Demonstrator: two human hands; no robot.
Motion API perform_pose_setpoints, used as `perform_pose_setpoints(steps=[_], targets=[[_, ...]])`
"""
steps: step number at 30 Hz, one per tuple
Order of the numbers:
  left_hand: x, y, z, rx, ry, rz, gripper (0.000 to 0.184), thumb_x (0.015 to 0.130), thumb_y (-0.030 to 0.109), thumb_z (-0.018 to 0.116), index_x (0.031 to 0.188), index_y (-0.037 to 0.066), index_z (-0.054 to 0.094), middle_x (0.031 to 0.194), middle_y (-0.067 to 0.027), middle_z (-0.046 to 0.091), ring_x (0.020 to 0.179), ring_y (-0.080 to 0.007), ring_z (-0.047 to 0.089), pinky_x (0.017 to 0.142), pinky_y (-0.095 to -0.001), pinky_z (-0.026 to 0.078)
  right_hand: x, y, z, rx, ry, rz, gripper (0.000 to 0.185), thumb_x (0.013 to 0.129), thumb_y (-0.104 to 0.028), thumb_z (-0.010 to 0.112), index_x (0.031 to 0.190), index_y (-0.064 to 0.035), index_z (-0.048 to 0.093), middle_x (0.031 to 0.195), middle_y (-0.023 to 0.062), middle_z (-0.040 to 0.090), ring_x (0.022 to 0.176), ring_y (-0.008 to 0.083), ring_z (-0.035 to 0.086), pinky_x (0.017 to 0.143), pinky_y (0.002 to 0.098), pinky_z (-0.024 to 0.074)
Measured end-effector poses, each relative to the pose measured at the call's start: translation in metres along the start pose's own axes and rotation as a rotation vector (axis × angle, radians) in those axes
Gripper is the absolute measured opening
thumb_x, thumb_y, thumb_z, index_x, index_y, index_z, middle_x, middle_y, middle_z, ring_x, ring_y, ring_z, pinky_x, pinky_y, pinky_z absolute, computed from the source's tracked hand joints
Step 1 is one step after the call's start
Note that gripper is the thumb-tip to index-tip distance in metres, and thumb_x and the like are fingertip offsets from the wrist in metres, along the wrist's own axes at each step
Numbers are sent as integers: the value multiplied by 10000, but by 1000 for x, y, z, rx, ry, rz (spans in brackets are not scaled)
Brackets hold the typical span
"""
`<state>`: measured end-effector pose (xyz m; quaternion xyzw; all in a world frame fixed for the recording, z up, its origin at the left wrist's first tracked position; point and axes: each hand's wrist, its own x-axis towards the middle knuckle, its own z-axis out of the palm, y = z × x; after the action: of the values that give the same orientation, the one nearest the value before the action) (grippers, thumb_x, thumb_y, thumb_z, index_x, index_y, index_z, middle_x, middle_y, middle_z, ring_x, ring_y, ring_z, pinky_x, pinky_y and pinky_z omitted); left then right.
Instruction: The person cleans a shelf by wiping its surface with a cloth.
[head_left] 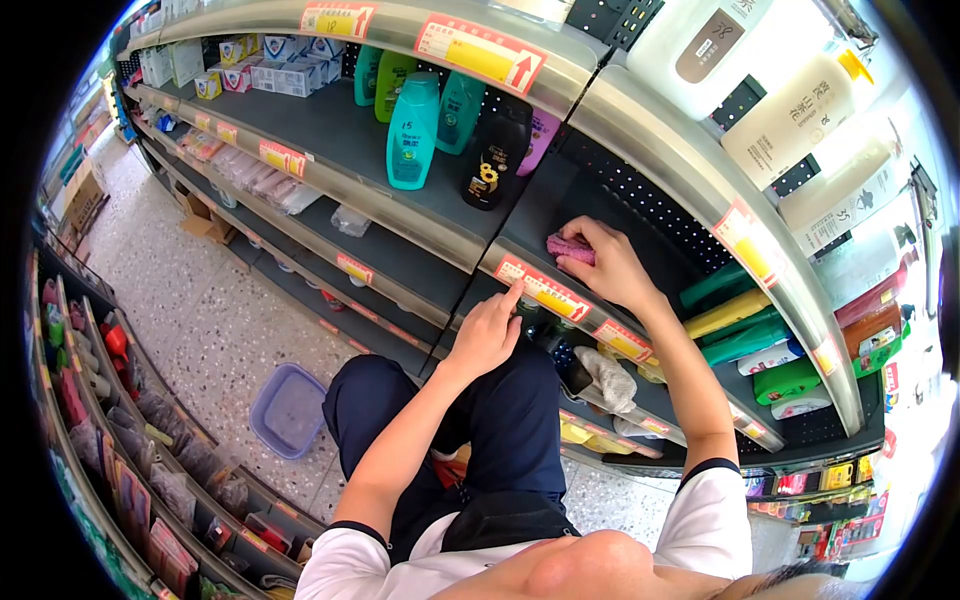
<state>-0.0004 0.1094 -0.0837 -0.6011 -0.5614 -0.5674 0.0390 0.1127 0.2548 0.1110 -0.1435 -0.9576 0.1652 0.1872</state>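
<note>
My right hand (612,262) is closed around a crumpled pink-purple cloth (570,249), which rests on the dark shelf board (540,215) behind the metal front edge. My left hand (487,330) lies at the lower side of that edge, index finger stretched out and touching the red and yellow price label (543,288). Its other fingers are partly curled, with nothing seen in them. Left of the cloth stand a black bottle (497,152) and a turquoise bottle (413,130). A grey-white cloth (605,380) hangs over the shelf below my right forearm.
Bottles lie on their sides at the right of the shelf, among them a yellow bottle (728,313). Large pump bottles (800,118) stand on the upper shelf. A blue plastic basin (287,410) sits on the speckled floor. Another stocked shelf (150,440) runs along the left.
</note>
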Motion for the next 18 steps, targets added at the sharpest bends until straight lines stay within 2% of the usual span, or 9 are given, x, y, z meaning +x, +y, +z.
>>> perform_pose_setpoints(steps=[1, 4, 10, 13, 16, 18], targets=[[0, 0, 0, -4, 3, 1, 810, 832, -30, 688, 1528, 42, 279, 935, -139, 622, 799, -301, 655, 740, -407, 536, 0, -3, -3, 4, -59, 52, 254, 794, -56, 741, 1010, -1, 620, 1035, 179, 649, 959, 399, 660, 838, 419, 529], [1, 0, 2, -31, 32, 13, 818, 826, -14, 676, 1539, 58, 283, 913, -135, 593, 773, -315, 617, 725, -419, 512, -1, 2, -5, 70, -81, -100, 276, 810, -31, 718, 1074, 8, 647, 1016, 178, 653, 914, 381, 679, 809, 409, 546], [0, 0, 2, -42, 40, 10, 827, 822, -8, 671, 1547, 65, 281, 890, -126, 570, 757, -315, 598, 711, -420, 503, 1, -4, 0, 180, -166, 3, 268, 821, -5, 686, 1088, 22, 678, 988, 158, 647, 881, 340, 688, 760, 385, 556], [1, 1, 2, -44, 51, 22, 830, 823, -9, 671, 1546, 66, 272, 882, -123, 570, 752, -310, 601, 704, -419, 504, 4, 2, 4, 53, -137, -80, 276, 818, -8, 687, 1093, 13, 680, 976, 153, 640, 866, 343, 679, 756, 393, 549], [3, 3, 2, -46, 57, 23, 834, 823, -12, 672, 1545, 67, 263, 875, -120, 572, 747, -305, 604, 701, -418, 504, 8, 1, 6, 8, -117, -145, 273, 820, 4, 692, 1091, 25, 681, 979, 144, 648, 844, 295, 687, 732, 352, 559], [3, 3, 2, -53, 61, 26, 836, 821, -16, 671, 1545, 67, 260, 871, -119, 574, 744, -304, 605, 700, -417, 504, 12, 2, 7, -15, -120, -159, 269, 821, 5, 688, 1089, 24, 683, 977, 144, 648, 847, 296, 688, 731, 358, 558]])
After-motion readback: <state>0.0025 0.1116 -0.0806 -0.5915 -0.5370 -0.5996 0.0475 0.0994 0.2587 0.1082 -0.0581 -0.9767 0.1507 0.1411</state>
